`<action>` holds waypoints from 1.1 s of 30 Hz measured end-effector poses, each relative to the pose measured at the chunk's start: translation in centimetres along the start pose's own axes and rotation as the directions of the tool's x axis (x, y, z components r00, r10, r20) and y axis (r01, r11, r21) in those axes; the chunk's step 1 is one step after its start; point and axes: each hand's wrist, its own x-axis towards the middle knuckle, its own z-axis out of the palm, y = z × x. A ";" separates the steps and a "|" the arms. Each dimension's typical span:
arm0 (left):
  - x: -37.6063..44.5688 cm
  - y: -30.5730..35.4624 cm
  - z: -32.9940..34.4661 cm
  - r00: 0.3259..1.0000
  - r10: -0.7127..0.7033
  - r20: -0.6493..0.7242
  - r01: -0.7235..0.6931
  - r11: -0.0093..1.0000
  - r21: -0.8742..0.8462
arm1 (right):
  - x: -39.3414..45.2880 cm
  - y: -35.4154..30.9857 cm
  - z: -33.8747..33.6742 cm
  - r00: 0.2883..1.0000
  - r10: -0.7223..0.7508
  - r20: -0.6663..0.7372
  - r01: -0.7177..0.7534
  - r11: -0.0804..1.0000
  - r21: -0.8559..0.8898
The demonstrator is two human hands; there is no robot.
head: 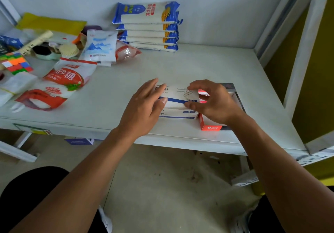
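A white paper-clip box (176,95) with a blue stripe lies on top of another white box (178,114) near the front of the white shelf (207,66). My left hand (144,108) rests against the top box's left end with nearly straight fingers. My right hand (211,100) grips the top box's right end, thumb on the near side and fingers curled over the top. A red box (210,126) sits to the right, partly hidden under my right hand.
A stack of blue-and-white noodle packs (150,26) stands at the back. Red-and-white sugar bags (63,80), a white-blue bag (101,48), a puzzle cube (16,63), brushes and clutter fill the left. A shelf post (305,51) rises at the right.
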 end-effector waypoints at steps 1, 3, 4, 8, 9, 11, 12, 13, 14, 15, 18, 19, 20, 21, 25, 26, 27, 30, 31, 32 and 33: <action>-0.1 0.2 0.1 1.000 -0.008 0.003 0.008 1.000 -0.016 | 0.0 0.1 0.0 1.000 0.005 0.005 -0.005 1.000 0.000; -0.3 0.5 0.4 0.999 -0.041 0.022 0.041 0.998 -0.039 | 0.1 0.3 -0.1 1.000 0.005 0.006 -0.005 1.000 -0.008; -0.4 0.6 0.5 0.998 -0.051 0.035 0.053 0.998 -0.040 | 0.2 0.3 -0.1 1.000 0.005 0.002 -0.004 1.000 -0.011; -0.7 0.6 0.9 0.997 0.018 0.072 -0.026 0.994 0.102 | 0.2 0.7 0.1 0.999 -0.037 -0.005 0.037 0.999 -0.032; -0.6 0.6 0.8 0.997 0.027 0.075 -0.037 0.989 0.141 | 0.2 0.8 0.2 0.999 -0.052 0.004 0.052 0.998 -0.044; -0.4 0.6 0.6 0.997 0.029 0.067 -0.041 0.982 0.183 | 0.1 0.8 0.3 0.997 -0.072 0.039 0.075 0.994 -0.085; -0.4 0.7 0.6 0.998 0.029 0.060 -0.040 0.982 0.186 | 0.0 0.7 0.3 0.995 -0.083 0.062 0.090 0.990 -0.109; -0.4 0.9 0.6 0.998 0.032 0.056 -0.042 0.982 0.183 | -0.1 0.7 0.2 0.993 -0.092 0.077 0.101 0.988 -0.120; -0.4 1.1 0.6 0.998 0.040 0.054 -0.049 0.983 0.178 | -0.2 0.6 0.1 0.993 -0.096 0.074 0.104 0.988 -0.112; -0.4 1.2 0.7 0.997 0.048 0.056 -0.057 0.982 0.179 | -0.4 0.6 0.0 0.994 -0.091 0.060 0.096 0.991 -0.096; -0.4 1.3 0.8 0.996 0.063 0.065 -0.074 0.979 0.188 | -0.8 0.7 -0.2 0.995 -0.073 0.067 0.081 0.987 -0.138; -0.3 1.2 0.9 0.996 0.062 0.064 -0.073 0.980 0.184 | -1.0 0.9 -0.3 0.994 -0.067 0.089 0.079 0.987 -0.141; -0.2 1.1 0.9 0.996 0.059 0.061 -0.069 0.981 0.179 | -1.1 1.0 -0.4 0.995 -0.055 0.088 0.066 0.990 -0.125; 0.0 0.9 0.9 0.997 0.056 0.055 -0.065 0.982 0.175 | -1.1 1.0 -0.7 0.998 -0.033 0.046 0.037 0.994 -0.107; 0.8 0.3 1.3 0.998 0.020 0.055 -0.031 0.978 0.205 | -0.9 2.5 -2.4 0.938 0.061 -0.340 -0.150 0.958 -0.243; 1.0 0.2 1.4 0.998 0.014 0.060 -0.027 0.976 0.214 | -0.8 3.1 -2.7 0.927 0.084 -0.366 -0.205 0.929 -0.307; 1.2 0.2 1.4 0.998 0.013 0.058 -0.025 0.976 0.218 | -0.9 3.7 -2.7 0.924 0.136 -0.357 -0.267 0.898 -0.349; 2.0 0.5 1.6 0.999 -0.010 0.037 0.003 0.982 0.190 | -1.5 4.6 -2.4 0.902 0.304 -0.306 -0.400 0.854 -0.333; 2.3 0.6 1.7 0.999 -0.025 0.039 0.018 0.985 0.173 | -1.8 4.6 -2.2 0.894 0.331 -0.302 -0.420 0.853 -0.309; 2.5 0.6 1.7 0.998 -0.035 0.043 0.028 0.987 0.158 | -2.0 4.7 -2.0 0.887 0.339 -0.314 -0.429 0.857 -0.286; 2.7 0.6 1.7 0.998 -0.040 0.050 0.032 0.989 0.145 | -2.2 4.6 -1.9 0.880 0.348 -0.325 -0.439 0.857 -0.270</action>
